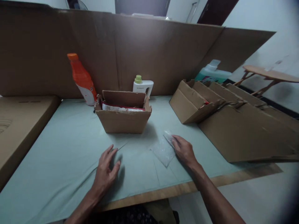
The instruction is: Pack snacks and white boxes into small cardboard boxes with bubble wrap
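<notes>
So the right hand is pinching some clear plastic, grip closed on its right edge, and the rest is spreading toward 8 o'clock over the table. Left hand's grip is gaping pretty wide. An open cardboard box is sitting at 10 o'clock from the right hand.

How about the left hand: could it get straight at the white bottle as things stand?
Probably not: the open cardboard box stands between the left hand and the white bottle, whose green cap shows above it.
</notes>
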The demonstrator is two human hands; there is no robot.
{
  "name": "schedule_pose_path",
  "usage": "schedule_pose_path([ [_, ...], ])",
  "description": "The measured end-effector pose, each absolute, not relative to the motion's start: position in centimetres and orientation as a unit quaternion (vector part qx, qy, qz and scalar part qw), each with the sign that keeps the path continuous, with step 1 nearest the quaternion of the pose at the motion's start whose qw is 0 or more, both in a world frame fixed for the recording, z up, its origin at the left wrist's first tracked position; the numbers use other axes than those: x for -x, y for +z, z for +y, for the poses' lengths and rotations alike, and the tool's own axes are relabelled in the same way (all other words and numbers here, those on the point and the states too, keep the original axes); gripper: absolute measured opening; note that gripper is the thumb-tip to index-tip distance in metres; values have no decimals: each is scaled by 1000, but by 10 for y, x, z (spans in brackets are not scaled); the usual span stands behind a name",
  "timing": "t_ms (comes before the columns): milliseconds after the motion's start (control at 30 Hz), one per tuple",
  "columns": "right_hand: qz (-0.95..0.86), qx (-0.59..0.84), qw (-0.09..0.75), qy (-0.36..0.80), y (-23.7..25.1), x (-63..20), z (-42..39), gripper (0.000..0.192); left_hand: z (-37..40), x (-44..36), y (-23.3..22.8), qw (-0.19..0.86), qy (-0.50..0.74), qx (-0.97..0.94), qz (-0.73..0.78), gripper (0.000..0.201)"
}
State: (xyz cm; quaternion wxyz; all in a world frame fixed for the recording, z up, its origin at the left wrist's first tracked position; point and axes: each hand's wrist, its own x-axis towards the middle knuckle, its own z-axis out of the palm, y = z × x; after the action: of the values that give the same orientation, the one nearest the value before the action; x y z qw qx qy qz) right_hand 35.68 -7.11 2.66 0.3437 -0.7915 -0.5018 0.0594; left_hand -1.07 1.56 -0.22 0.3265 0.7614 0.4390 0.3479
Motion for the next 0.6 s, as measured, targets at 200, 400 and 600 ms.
schedule_pose_path([
  [200,-395,697,550,235,71,-328,-63,34,-4,-18,22,394,340,-761,388,54],
  [400,-349,573,587,453,114,-276,-72,38,24,-48,47,452,328,-763,325,99],
  [600,-341,576,602,435,107,-277,-68,40,34,-43,61,638,193,-701,254,31],
])
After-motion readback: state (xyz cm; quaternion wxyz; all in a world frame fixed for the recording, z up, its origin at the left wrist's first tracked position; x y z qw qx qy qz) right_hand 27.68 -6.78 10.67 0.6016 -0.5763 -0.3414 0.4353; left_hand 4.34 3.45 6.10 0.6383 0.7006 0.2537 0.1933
